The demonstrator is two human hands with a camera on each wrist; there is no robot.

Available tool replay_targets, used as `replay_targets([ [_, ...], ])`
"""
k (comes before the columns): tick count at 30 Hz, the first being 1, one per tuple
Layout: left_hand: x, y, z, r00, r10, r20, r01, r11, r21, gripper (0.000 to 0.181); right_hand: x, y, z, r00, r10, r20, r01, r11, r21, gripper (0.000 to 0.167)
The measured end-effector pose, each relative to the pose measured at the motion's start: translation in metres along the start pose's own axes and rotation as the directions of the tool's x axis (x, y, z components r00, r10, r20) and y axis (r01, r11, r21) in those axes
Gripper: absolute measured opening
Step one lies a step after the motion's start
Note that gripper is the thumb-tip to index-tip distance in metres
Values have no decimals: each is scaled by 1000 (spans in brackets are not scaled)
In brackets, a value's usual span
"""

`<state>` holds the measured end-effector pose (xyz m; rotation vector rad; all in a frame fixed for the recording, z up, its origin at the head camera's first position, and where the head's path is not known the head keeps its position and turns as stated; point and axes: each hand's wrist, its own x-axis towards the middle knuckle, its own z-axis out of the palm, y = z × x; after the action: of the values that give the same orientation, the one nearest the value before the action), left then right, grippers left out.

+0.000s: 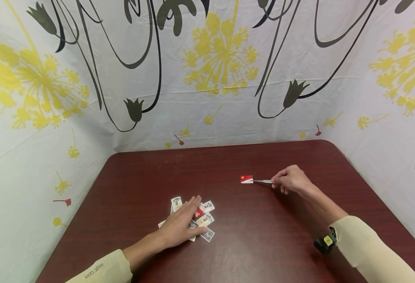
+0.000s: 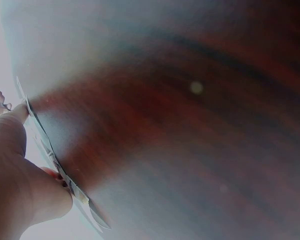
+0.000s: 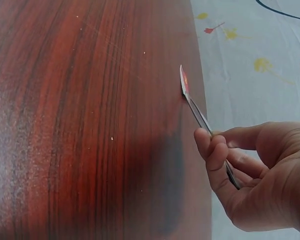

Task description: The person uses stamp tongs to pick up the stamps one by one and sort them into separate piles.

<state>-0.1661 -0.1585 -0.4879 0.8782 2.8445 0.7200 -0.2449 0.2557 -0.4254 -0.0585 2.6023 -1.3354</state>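
Note:
My right hand [image 1: 292, 180] [image 3: 270, 175] pinches metal tweezers [image 1: 262, 181] [image 3: 199, 115] between thumb and fingers. At their tips is a small red and white stamp-like paper [image 1: 246, 179] [image 3: 184, 80]; whether it touches the table I cannot tell. My left hand [image 1: 180, 224] [image 2: 20, 170] rests flat with fingers extended over a loose pile of small paper pieces [image 1: 205, 220] [image 2: 50, 155], left of centre. A red piece [image 1: 199, 212] shows beside its fingers, and the palm hides part of the pile.
A dark red wooden table [image 1: 257, 243] has rounded far corners. Behind it and at both sides hangs a white cloth [image 1: 207, 114] with yellow and grey flower prints. A black strap device with a yellow mark [image 1: 325, 240] is at the right sleeve cuff.

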Motion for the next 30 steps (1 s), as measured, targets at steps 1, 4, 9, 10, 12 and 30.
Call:
replay_targets([
  [1, 0, 0, 0, 1000, 0, 0, 0, 1000, 1, 97, 0, -1, 0, 1000, 5, -6, -5, 1000, -5, 21],
  [4, 0, 0, -1, 1000, 0, -1, 0, 1000, 2, 97, 1, -2, -1, 1000, 6, -20, -7, 1000, -28, 20],
  [9, 0, 0, -1, 1000, -3, 1, 3, 1000, -3, 97, 2, -2, -2, 999, 12, -38, -14, 999, -49, 20],
  [10, 0, 0, -1, 1000, -4, 2, 4, 1000, -3, 97, 2, -2, -2, 999, 8, -37, -10, 999, -52, 20],
  [12, 0, 1, -1, 1000, -6, 2, 6, 1000, -6, 97, 2, -2, -2, 999, 3, -37, -5, 999, -53, 20],
  [30, 0, 1, -1, 1000, -18, 8, 18, 1000, -17, 97, -1, -1, -6, 999, 5, -48, -8, 998, -67, 22],
])
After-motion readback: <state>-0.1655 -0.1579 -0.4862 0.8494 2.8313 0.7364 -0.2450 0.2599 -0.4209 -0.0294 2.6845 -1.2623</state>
